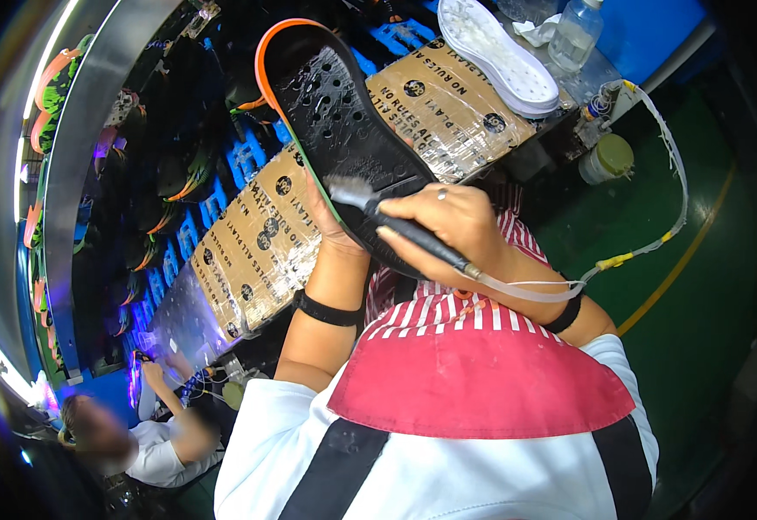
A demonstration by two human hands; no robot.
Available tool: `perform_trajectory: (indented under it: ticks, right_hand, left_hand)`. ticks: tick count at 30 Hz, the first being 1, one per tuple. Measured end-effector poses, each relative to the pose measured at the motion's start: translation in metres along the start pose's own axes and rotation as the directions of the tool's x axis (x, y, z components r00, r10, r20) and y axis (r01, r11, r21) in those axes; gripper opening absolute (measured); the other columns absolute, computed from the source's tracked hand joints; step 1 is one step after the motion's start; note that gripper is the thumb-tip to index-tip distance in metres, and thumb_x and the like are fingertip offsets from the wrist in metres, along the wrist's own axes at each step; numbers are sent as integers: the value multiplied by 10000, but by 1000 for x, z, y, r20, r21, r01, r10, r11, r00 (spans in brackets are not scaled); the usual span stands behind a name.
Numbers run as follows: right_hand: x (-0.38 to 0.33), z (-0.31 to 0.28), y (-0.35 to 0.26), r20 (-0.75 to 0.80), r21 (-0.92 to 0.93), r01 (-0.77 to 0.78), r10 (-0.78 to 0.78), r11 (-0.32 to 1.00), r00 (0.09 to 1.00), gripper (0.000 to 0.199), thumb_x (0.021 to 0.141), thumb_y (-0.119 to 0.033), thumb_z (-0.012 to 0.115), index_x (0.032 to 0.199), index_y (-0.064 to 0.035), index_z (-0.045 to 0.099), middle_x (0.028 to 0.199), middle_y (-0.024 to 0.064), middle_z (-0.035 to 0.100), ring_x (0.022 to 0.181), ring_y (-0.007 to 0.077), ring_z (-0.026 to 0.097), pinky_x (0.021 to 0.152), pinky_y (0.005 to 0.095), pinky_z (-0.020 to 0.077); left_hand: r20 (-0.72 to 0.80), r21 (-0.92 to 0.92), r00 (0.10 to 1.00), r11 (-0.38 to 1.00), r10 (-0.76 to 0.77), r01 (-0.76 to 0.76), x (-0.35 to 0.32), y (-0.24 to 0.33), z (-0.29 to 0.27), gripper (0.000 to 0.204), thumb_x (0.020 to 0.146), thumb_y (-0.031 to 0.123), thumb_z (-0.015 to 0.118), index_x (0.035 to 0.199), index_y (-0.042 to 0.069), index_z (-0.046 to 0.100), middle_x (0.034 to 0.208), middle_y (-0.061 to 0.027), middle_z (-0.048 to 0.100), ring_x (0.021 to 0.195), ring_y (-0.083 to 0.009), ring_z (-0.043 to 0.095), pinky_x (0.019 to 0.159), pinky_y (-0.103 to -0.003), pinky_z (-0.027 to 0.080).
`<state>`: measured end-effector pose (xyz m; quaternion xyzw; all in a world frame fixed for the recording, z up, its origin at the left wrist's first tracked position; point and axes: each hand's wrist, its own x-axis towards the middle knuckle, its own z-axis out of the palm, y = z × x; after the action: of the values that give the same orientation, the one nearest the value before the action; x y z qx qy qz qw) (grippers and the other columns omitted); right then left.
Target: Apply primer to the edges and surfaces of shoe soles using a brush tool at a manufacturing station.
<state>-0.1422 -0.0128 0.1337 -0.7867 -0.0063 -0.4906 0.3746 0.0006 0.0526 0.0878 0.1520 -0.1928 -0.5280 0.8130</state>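
Observation:
A black shoe sole (326, 95), its raised rim orange round one end and green along the side, is held up at a slant. My left hand (328, 224) grips it from beneath and along its left edge, fingers mostly hidden behind it. Wet, glossy streaks cover the holed inner face. In my right hand (452, 221) is a brush (417, 236) with a black handle and pale, blurred bristles, which lie over the near half of the sole. From the handle's end runs a thin clear tube (526, 289) past my right wrist.
Behind the sole lies a bench covered in taped brown cardboard (257, 251). White soles (500, 61) and a clear bottle (576, 36) stand at its far right, above a lidded tub (608, 160). Leftward, a rack (175, 217) carries shoe parts; another person (166, 446) sits lower left.

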Motion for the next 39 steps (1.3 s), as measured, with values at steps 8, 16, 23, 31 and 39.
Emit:
perform_trajectory:
  ticks: [8,16,23,31,39]
  right_hand:
    - [7,-25,-17,229,287,-364,306,886,924,193,703,-50,728,878,1,667,706,108,656,576,166,639,516,250,470]
    - [-2,-19,-11,338,262,-276,180,925,924,235,696,-58,741,911,3,669,762,122,672,612,193,648,557,269,481]
    - [-3,-26,-11,348,276,-569,471,774,810,230,732,-13,716,954,23,671,809,125,685,664,122,648,611,216,501]
    - [-9,-28,-9,419,395,-461,291,794,860,235,697,-48,748,919,3,691,734,125,668,584,144,615,551,242,473]
    - [-15,-28,0,521,276,-280,102,919,847,253,680,-86,763,904,6,689,689,124,649,585,195,611,540,273,457]
  left_hand:
    - [92,-29,994,998,64,-61,7,15,0,852,760,621,581,1354,57,348,1298,-200,447,1200,-399,434,963,-540,416]
    - [94,61,993,995,78,-84,12,29,0,874,762,633,558,1354,29,340,1273,-205,466,1154,-390,478,936,-519,445]
    - [118,24,980,986,159,-163,17,45,11,841,805,606,522,1362,10,318,1286,-239,434,1151,-396,474,910,-523,466]
    - [196,138,980,989,28,-56,17,61,11,846,823,556,538,1376,-27,274,1328,-292,386,1176,-452,440,922,-552,442]
    - [39,465,999,885,-30,9,19,69,2,761,861,500,464,1366,-41,290,1332,-284,394,1182,-408,471,969,-511,427]
